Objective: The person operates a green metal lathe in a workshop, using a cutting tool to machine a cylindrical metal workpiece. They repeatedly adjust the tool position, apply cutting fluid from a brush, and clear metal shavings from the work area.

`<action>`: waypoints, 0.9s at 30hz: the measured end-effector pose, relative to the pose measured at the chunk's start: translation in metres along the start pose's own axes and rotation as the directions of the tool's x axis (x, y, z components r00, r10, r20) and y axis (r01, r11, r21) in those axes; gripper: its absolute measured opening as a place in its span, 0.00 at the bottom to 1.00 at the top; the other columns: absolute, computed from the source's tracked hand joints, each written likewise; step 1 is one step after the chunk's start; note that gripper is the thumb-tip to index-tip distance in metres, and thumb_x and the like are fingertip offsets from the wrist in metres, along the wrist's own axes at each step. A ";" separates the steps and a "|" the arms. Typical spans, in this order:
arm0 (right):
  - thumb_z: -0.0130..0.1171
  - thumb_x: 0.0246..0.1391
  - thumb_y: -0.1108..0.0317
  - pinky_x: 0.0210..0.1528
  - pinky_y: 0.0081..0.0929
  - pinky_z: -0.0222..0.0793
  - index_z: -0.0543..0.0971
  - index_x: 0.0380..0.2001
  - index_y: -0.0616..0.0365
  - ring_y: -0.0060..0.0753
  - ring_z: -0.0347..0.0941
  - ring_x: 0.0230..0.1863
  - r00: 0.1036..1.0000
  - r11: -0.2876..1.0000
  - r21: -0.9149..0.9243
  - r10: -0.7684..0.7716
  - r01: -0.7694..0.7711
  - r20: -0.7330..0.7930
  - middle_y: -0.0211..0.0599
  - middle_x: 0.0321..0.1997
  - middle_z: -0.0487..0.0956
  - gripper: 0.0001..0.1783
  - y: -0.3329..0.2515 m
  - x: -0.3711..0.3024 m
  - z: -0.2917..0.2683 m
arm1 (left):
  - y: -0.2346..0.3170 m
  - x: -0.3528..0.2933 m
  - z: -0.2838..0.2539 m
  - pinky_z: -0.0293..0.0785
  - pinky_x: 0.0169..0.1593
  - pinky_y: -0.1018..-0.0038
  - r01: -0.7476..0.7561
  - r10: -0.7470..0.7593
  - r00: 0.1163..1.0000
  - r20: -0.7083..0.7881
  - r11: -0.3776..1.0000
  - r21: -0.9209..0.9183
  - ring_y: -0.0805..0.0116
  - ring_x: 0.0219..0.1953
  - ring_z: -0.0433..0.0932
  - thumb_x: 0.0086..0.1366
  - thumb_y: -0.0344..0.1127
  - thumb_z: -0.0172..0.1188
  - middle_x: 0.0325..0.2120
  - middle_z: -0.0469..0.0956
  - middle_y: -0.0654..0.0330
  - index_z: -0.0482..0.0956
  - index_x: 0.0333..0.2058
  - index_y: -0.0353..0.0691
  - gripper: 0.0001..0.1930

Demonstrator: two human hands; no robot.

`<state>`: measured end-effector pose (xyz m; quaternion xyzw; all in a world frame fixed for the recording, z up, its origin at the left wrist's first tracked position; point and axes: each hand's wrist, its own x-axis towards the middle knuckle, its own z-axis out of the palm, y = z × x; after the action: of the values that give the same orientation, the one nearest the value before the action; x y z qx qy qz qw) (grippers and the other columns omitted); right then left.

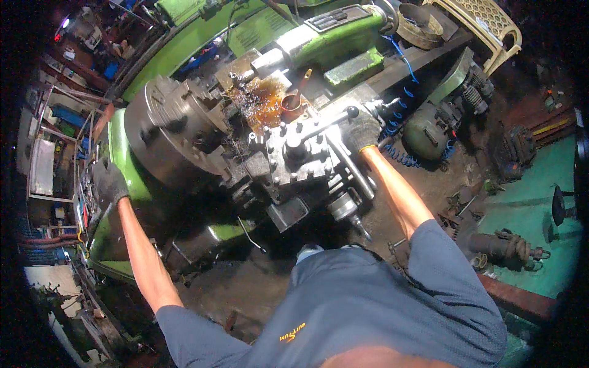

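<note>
My left hand (110, 182), in a dark glove, is at the left end of the green lathe headstock (120, 132). Its fingers blend into the dark there, so their grip is unclear. My right hand (363, 130), gloved too, is closed beside the ball-ended lever (325, 124) of the square tool post (299, 150); what lies inside its fingers is hidden. Left of the tool post stands the large steel chuck (165, 126) with stepped jaws. A small reddish cup (292, 105) with a brush (304, 83) in it sits on the oily, chip-strewn carriage behind the tool post.
The green tailstock (337, 37) stands at the back, near a round metal pan (419, 26) and a beige plastic chair (485, 24). A compressor tank (426, 132) with a coiled blue hose is at right. Handles (250, 236) stick out at the front. Shelving (52, 144) lines the left.
</note>
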<state>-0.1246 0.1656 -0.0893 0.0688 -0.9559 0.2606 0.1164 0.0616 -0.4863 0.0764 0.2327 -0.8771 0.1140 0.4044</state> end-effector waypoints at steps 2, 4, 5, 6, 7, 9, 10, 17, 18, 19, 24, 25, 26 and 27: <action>0.58 0.56 0.51 0.43 0.51 0.74 0.80 0.36 0.51 0.54 0.80 0.40 1.000 1.000 0.007 0.008 -0.008 0.003 0.48 0.34 0.83 0.16 -0.002 0.000 -0.002 | 0.013 -0.004 -0.012 0.72 0.52 0.57 -0.043 0.029 0.996 -0.079 0.982 -0.184 0.47 0.45 0.78 0.62 0.35 0.55 0.40 0.80 0.47 0.81 0.46 0.35 0.16; 0.58 0.56 0.52 0.42 0.52 0.74 0.80 0.35 0.51 0.55 0.80 0.39 1.000 1.000 0.010 -0.007 0.007 -0.008 0.48 0.34 0.83 0.15 -0.003 -0.001 -0.006 | 0.040 -0.015 -0.033 0.71 0.55 0.60 -0.130 0.094 0.976 -0.197 0.975 -0.180 0.51 0.48 0.77 0.63 0.31 0.55 0.42 0.80 0.48 0.80 0.47 0.33 0.15; 0.59 0.56 0.53 0.42 0.51 0.74 0.80 0.35 0.51 0.54 0.80 0.39 0.999 1.000 0.011 -0.011 0.012 -0.033 0.47 0.34 0.83 0.14 0.002 -0.001 -0.001 | 0.055 -0.020 -0.039 0.71 0.56 0.60 -0.160 0.106 0.962 -0.253 0.966 -0.203 0.51 0.49 0.77 0.63 0.30 0.56 0.43 0.80 0.49 0.80 0.47 0.33 0.14; 0.59 0.55 0.53 0.42 0.51 0.74 0.81 0.35 0.50 0.54 0.80 0.39 1.000 1.000 0.013 -0.003 0.003 -0.017 0.47 0.34 0.83 0.14 -0.001 0.000 -0.001 | 0.074 -0.028 -0.049 0.71 0.57 0.60 -0.186 0.116 0.946 -0.303 0.959 -0.215 0.52 0.50 0.77 0.64 0.29 0.56 0.44 0.80 0.49 0.79 0.47 0.33 0.14; 0.59 0.54 0.53 0.42 0.51 0.74 0.81 0.36 0.50 0.53 0.80 0.39 1.000 1.000 0.009 0.006 -0.006 -0.001 0.46 0.34 0.83 0.14 -0.003 0.000 -0.004 | 0.106 -0.038 -0.059 0.71 0.56 0.60 -0.190 0.094 0.935 -0.343 0.947 -0.258 0.52 0.49 0.77 0.65 0.30 0.57 0.42 0.80 0.50 0.79 0.46 0.35 0.12; 0.60 0.53 0.54 0.42 0.50 0.74 0.81 0.37 0.49 0.52 0.81 0.39 1.000 1.000 -0.018 0.012 -0.012 -0.006 0.46 0.34 0.83 0.13 0.002 -0.001 -0.005 | 0.191 -0.068 -0.074 0.71 0.56 0.59 -0.180 0.035 0.949 -0.312 0.875 -0.449 0.52 0.46 0.78 0.67 0.32 0.57 0.41 0.81 0.53 0.79 0.45 0.37 0.10; 0.61 0.52 0.54 0.42 0.49 0.74 0.82 0.38 0.48 0.52 0.81 0.39 1.000 1.000 -0.010 -0.006 0.006 -0.007 0.45 0.34 0.83 0.14 0.001 -0.002 -0.003 | 0.228 -0.079 -0.091 0.70 0.56 0.59 -0.154 0.022 0.971 -0.237 0.818 -0.554 0.52 0.46 0.78 0.67 0.32 0.58 0.41 0.81 0.53 0.78 0.46 0.37 0.10; 0.63 0.54 0.53 0.41 0.40 0.75 0.84 0.38 0.45 0.45 0.82 0.38 0.996 0.972 0.235 -0.027 0.006 0.087 0.41 0.35 0.85 0.13 0.031 0.016 -0.007 | 0.418 -0.118 -0.113 0.73 0.52 0.57 -0.255 0.376 0.923 -0.083 0.437 -0.863 0.51 0.44 0.79 0.61 0.36 0.64 0.42 0.80 0.51 0.81 0.42 0.38 0.13; 0.63 0.55 0.53 0.41 0.38 0.75 0.84 0.38 0.46 0.43 0.83 0.38 0.990 0.956 0.294 -0.042 0.002 0.132 0.41 0.35 0.85 0.13 0.045 0.026 -0.005 | 0.439 -0.118 -0.114 0.73 0.51 0.56 -0.245 0.402 0.913 -0.065 0.416 -0.876 0.51 0.44 0.79 0.60 0.37 0.65 0.42 0.80 0.51 0.81 0.42 0.38 0.13; 0.62 0.58 0.53 0.41 0.35 0.76 0.85 0.38 0.50 0.37 0.83 0.36 0.985 0.888 0.456 -0.022 -0.059 0.171 0.41 0.34 0.85 0.14 0.059 0.037 -0.007 | 0.459 -0.116 -0.114 0.74 0.50 0.56 -0.234 0.420 0.906 -0.053 0.391 -0.890 0.50 0.44 0.79 0.59 0.38 0.66 0.42 0.80 0.50 0.82 0.41 0.38 0.14; 0.61 0.61 0.61 0.40 0.29 0.75 0.84 0.39 0.56 0.28 0.79 0.33 0.996 0.913 0.408 -0.014 -0.023 0.087 0.39 0.32 0.84 0.11 0.112 0.117 -0.043 | 0.540 -0.123 -0.107 0.75 0.38 0.60 -0.106 0.517 0.813 0.269 0.585 -0.804 0.56 0.33 0.81 0.60 0.44 0.65 0.29 0.82 0.59 0.85 0.38 0.44 0.12; 0.61 0.61 0.60 0.41 0.29 0.74 0.84 0.39 0.55 0.28 0.79 0.34 0.997 0.914 0.400 -0.071 0.065 0.001 0.39 0.34 0.84 0.11 0.134 0.141 -0.046 | 0.550 -0.125 -0.102 0.66 0.25 0.60 -0.249 0.486 0.865 0.121 0.626 -0.739 0.56 0.18 0.73 0.61 0.47 0.66 0.16 0.73 0.58 0.78 0.22 0.44 0.15; 0.61 0.61 0.59 0.41 0.28 0.74 0.84 0.39 0.54 0.28 0.79 0.35 0.988 0.908 0.389 -0.134 0.154 -0.078 0.39 0.36 0.84 0.12 0.150 0.165 -0.049 | 0.554 -0.126 -0.102 0.64 0.24 0.60 -0.271 0.478 0.873 0.098 0.642 -0.717 0.56 0.17 0.71 0.61 0.47 0.66 0.14 0.71 0.58 0.77 0.20 0.45 0.16; 0.61 0.60 0.56 0.43 0.29 0.74 0.84 0.40 0.54 0.32 0.80 0.38 0.999 0.915 0.404 0.007 0.010 -0.039 0.39 0.38 0.85 0.14 0.161 0.188 -0.057 | 0.556 -0.126 -0.100 0.62 0.23 0.60 -0.295 0.475 0.878 0.067 0.645 -0.705 0.57 0.16 0.70 0.61 0.46 0.66 0.13 0.69 0.58 0.75 0.18 0.45 0.17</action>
<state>-0.3258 0.3188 -0.0709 0.0868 -0.8790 0.4535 0.1188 -0.0798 0.0733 0.0382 -0.1115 -0.9293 -0.1580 0.3148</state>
